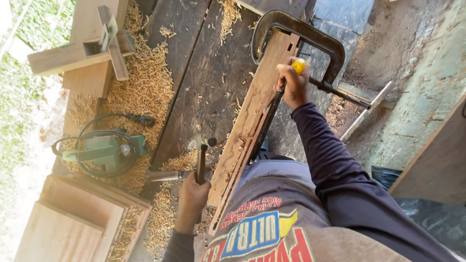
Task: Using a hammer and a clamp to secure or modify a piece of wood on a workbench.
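Our right hand (pixel 294 83) grips a yellow-handled chisel (pixel 298 66) on the clamped plank (pixel 252 116); our left hand (pixel 192 198) grips a hammer (pixel 201 155) beside the plank. Several notches look cut; more seem left.

Seen from above, the person wears a long-sleeved top of dark navy, almost purple in the light. The right sleeve (pixel 340 174) runs the whole length of the arm and ends in a snug cuff at the wrist, creased at the elbow. The left sleeve (pixel 178 246) shows only its lower end, the same dark cloth. Over this sits a grey T-shirt (pixel 276 228) with a large printed graphic on the chest in red, blue, yellow and white lettering. The left hand (pixel 191 199) and right hand (pixel 294 86) are bare, without gloves, rings or a watch
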